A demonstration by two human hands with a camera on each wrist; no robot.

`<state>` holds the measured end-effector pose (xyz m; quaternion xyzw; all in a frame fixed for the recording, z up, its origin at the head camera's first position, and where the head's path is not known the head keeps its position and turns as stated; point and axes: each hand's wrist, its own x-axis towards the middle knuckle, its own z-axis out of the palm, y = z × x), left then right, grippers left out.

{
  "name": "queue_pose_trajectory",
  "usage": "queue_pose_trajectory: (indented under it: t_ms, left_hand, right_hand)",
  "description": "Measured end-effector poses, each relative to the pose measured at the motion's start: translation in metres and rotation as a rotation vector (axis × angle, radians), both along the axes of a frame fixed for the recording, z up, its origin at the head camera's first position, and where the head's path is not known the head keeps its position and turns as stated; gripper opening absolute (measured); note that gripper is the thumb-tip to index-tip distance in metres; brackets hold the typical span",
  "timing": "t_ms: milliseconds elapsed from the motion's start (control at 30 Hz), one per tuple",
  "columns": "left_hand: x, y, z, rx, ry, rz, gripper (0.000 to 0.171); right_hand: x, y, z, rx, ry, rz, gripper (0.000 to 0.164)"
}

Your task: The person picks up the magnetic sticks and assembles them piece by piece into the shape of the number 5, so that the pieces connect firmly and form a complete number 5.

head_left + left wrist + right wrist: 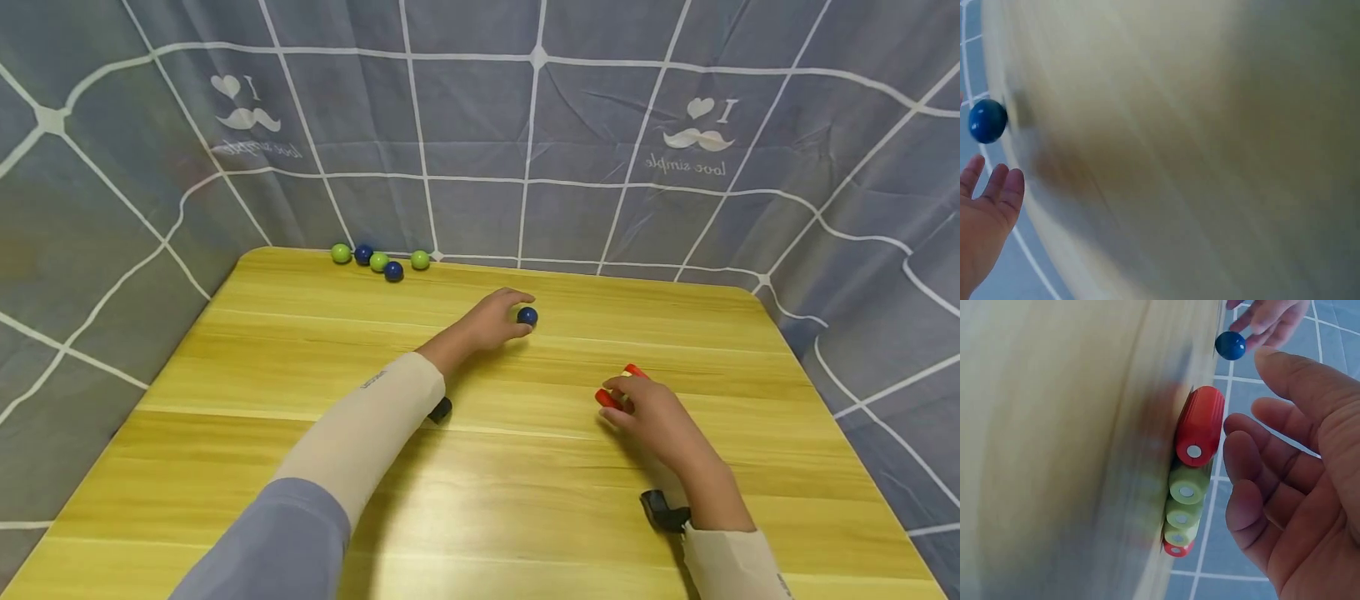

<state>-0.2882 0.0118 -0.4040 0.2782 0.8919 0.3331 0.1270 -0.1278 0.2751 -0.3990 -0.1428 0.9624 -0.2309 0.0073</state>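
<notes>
In the head view my left hand (495,321) reaches to a dark blue ball (527,316) on the table, thumb and fingers spread either side of it. The left wrist view shows a gap between that ball (988,121) and the visible fingertips (1015,184). My right hand (648,408) hovers by a row of short cylinders, its fingers loosely bent. From the right wrist view, the row has a ridged red cylinder (1200,425) at the near end, then green cylinders (1186,486), then another red cylinder (1177,549). The right fingers stand apart from them.
Green balls (341,253) and blue balls (393,271) lie together at the table's back left edge. The wooden table (525,492) is enclosed by a grey-blue curtain (480,117) with white lines. Black wrist devices (663,511) sit under both forearms.
</notes>
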Motion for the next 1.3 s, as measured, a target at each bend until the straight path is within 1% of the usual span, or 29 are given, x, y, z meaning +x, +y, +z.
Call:
queue_pose_trajectory:
  t_ms: [67, 133, 300, 533, 700, 833, 1000, 1200, 1300]
  left_hand:
    - [-0.005, 0.004, -0.002, -0.004, -0.015, 0.014, 0.055]
    - [-0.009, 0.007, -0.005, -0.011, -0.014, 0.033, 0.053]
    - [-0.014, 0.012, -0.011, 0.014, -0.019, 0.096, 0.048]
    - [-0.012, 0.014, -0.014, 0.061, -0.018, 0.175, 0.041]
    - [-0.011, 0.012, -0.015, 0.105, -0.046, 0.201, 0.039]
    - [-0.009, 0.009, -0.014, 0.177, -0.087, 0.217, 0.040]
    - [-0.003, 0.004, -0.006, 0.264, -0.120, 0.232, 0.040]
    - [0.011, -0.002, 0.006, 0.331, -0.146, 0.244, 0.040]
    - [0.018, -0.008, 0.008, 0.372, -0.164, 0.259, 0.040]
  right_hand:
    - [0.000, 0.000, 0.000, -0.007, -0.011, 0.002, 0.025]
    - [0.001, -0.001, 0.000, -0.012, -0.023, 0.003, 0.023]
    - [0.001, -0.002, 0.001, -0.015, -0.029, -0.006, 0.024]
    - [0.000, -0.002, 0.001, -0.016, -0.019, -0.008, 0.023]
    - [0.000, -0.002, 0.001, -0.017, -0.014, -0.010, 0.021]
    - [0.000, -0.002, 0.001, -0.012, -0.006, -0.013, 0.019]
    - [-0.001, -0.003, 0.000, -0.012, -0.005, -0.009, 0.020]
    - [0.000, -0.004, -0.002, -0.037, -0.009, 0.016, 0.018]
    - [0.000, -0.005, -0.002, -0.047, 0.004, 0.033, 0.016]
